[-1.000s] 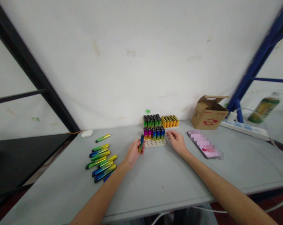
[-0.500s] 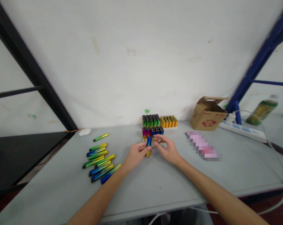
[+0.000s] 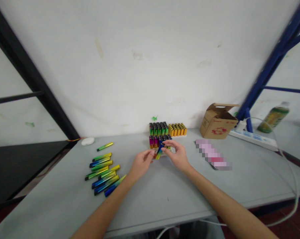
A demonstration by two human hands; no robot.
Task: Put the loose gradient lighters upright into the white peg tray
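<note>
A lighter [image 3: 160, 151], blue at the upper end and yellow at the lower, leans in the fingers of my right hand [image 3: 176, 154], thumb and fingertips gripping its upper part. Just left of it is my left hand [image 3: 142, 161], loosely curled with the fingertips apart and close to the lighter's lower end; I see no lighter in it. Behind my hands stand magenta lighters [image 3: 153, 142] and blue ones, upright in a block and partly hidden by my fingers. Green lighters with black tops [image 3: 158, 128] and orange lighters [image 3: 177, 129] form blocks farther back.
Several loose blue, green and yellow lighters [image 3: 106, 177] lie on the grey table [image 3: 150, 205] at left, below a white case [image 3: 87, 141]. At right are an open carton [image 3: 215, 126], a blurred pink item [image 3: 211, 154], a power strip [image 3: 254, 139] and a bottle [image 3: 273, 118].
The lighter has passed from my left fingers to my right hand and now tilts instead of standing upright. My left hand has drawn slightly left. The view has shifted a little.
</note>
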